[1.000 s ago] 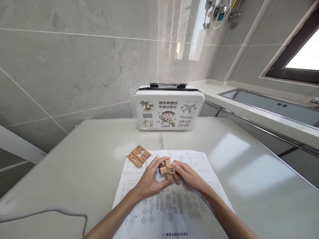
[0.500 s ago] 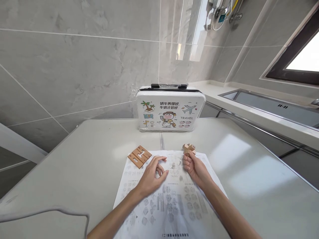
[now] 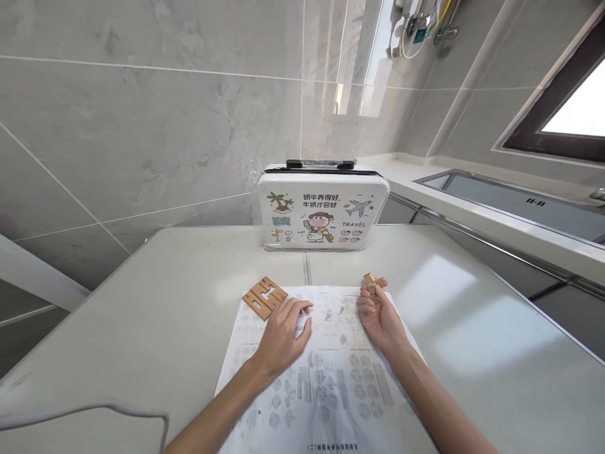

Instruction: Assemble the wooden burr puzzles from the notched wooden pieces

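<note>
My right hand (image 3: pixel 378 318) is closed on a small wooden cross-shaped puzzle (image 3: pixel 375 282), holding it at the far right corner of a printed instruction sheet (image 3: pixel 326 372). My left hand (image 3: pixel 283 331) rests palm down on the sheet, its fingers loosely curled and holding nothing. Just beyond its fingertips lie flat notched wooden puzzle pieces (image 3: pixel 264 296), side by side at the sheet's far left corner.
A white cartoon-printed case (image 3: pixel 322 207) marked TRAVEL stands upright at the back of the grey table (image 3: pixel 165 315), against the tiled wall. A counter with a sink (image 3: pixel 520 202) runs along the right. A grey cable (image 3: pixel 94 407) lies at the near left.
My right hand carried the assembled wooden cross from the sheet's middle to its far right corner. My left hand let go of it and settled flat on the paper, nearer the flat pieces.
</note>
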Tool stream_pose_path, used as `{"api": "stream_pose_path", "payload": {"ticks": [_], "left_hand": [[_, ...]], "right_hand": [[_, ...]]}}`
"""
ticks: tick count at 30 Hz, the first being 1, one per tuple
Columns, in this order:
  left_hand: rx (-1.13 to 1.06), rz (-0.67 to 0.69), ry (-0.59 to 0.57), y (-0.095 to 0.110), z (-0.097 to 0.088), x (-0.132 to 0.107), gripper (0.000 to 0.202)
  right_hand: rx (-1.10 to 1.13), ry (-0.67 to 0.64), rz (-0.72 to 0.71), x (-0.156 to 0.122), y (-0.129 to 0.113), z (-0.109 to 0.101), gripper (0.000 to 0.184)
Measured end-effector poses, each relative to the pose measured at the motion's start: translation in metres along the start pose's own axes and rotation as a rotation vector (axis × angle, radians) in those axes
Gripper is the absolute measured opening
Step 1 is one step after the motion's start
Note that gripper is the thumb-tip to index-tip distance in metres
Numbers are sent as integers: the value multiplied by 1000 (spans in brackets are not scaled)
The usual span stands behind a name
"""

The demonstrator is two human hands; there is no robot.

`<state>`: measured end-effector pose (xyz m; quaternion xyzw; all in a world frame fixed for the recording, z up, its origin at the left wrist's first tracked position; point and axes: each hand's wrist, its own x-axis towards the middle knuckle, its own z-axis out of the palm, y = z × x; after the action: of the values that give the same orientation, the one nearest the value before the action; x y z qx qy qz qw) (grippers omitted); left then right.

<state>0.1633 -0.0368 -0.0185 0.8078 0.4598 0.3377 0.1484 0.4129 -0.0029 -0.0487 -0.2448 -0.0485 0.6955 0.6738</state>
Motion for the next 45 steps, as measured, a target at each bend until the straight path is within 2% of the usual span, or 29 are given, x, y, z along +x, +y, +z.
{"api": "stream_pose_path", "payload": {"ticks": [2, 4, 11, 15, 23, 26, 32, 45], "left_hand": [[86, 11, 49, -4, -1, 1, 24], [172, 0, 95, -9, -3, 3, 25], [391, -121, 201, -32, -10, 8, 36], [428, -176, 224, -42, -14, 9, 46], [441, -237, 250, -58, -15, 10, 58], [433, -256, 247, -58, -15, 11, 58], [402, -290, 220, -55, -18, 11, 55], [276, -282, 165, -56, -17, 10, 55]], "right_hand": [[150, 17, 72, 0, -4, 1, 5], [247, 19, 114, 0, -8, 1, 4], [328, 6, 145, 0, -10, 1, 8], [261, -29, 135, -5, -8, 8, 6], [71, -16, 171, -12, -7, 22, 19], [-24, -41, 199, -14, -3, 22, 23], [-73, -79, 240, -15, 4, 21, 23], [-192, -99, 224, -15, 5, 21, 23]]}}
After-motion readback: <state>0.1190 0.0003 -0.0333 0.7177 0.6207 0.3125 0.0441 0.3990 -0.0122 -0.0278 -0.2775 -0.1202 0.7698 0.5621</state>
